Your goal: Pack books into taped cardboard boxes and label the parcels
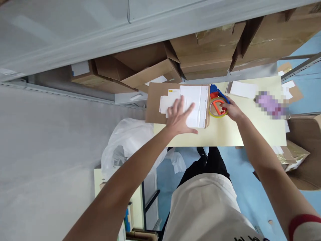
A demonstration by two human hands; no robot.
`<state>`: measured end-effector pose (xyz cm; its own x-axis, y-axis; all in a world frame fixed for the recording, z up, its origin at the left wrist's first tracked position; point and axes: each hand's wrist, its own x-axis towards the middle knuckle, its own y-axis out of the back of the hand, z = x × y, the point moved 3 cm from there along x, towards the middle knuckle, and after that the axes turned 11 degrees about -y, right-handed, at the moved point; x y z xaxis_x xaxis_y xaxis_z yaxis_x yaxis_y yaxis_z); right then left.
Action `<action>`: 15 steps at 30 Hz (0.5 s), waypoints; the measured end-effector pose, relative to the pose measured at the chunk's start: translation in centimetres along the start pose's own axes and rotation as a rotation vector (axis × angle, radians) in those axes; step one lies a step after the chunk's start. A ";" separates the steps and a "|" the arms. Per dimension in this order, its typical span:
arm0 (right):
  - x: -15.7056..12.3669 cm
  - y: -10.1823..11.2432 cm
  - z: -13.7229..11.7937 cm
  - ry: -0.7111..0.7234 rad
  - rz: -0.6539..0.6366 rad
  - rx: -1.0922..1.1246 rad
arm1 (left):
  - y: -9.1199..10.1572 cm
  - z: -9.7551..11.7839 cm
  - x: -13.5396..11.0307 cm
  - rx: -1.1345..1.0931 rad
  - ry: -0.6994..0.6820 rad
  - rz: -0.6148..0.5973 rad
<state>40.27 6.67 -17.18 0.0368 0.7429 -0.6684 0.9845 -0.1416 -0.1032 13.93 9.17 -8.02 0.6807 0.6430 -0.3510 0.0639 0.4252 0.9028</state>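
Observation:
A brown cardboard box [153, 102] lies on the cream table, with a large white label [194, 100] and smaller white labels on its top. My left hand [178, 117] rests on those labels with its fingers spread, holding nothing. In my right hand [233, 109] is a tape dispenser [221, 92], blue and orange with a roll of clear yellowish tape. The dispenser sits right at the box's right edge; whether its tape touches the box I cannot tell.
Several cardboard boxes [205, 53] fill the shelf behind the table [225, 134]. White papers [243, 89] and a blurred purple item [271, 104] lie to the right. A white plastic bag [130, 137] bulges at the table's left. An open carton [304, 144] stands at lower right.

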 end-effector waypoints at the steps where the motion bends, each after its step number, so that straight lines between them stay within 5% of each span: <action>1: 0.5 0.2 -0.6 -0.047 -0.062 0.007 | -0.3 0.7 0.2 0.002 -0.078 0.000; 4: 1.0 0.4 -1.0 -0.112 -0.084 -0.030 | -0.6 2.0 1.1 0.003 -0.195 0.022; 8: -0.5 0.3 1.6 -0.039 0.023 -0.124 | -0.8 2.0 2.0 -0.009 -0.159 0.033; 15: -11.2 -1.0 10.8 -0.069 -0.066 -0.444 | -1.1 2.0 2.1 -0.023 -0.139 0.018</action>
<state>36.99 -8.59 -17.50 -0.0249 0.6937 -0.7198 0.9631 0.2097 0.1688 16.77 8.77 -9.27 0.7764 0.5566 -0.2956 0.0350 0.4302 0.9020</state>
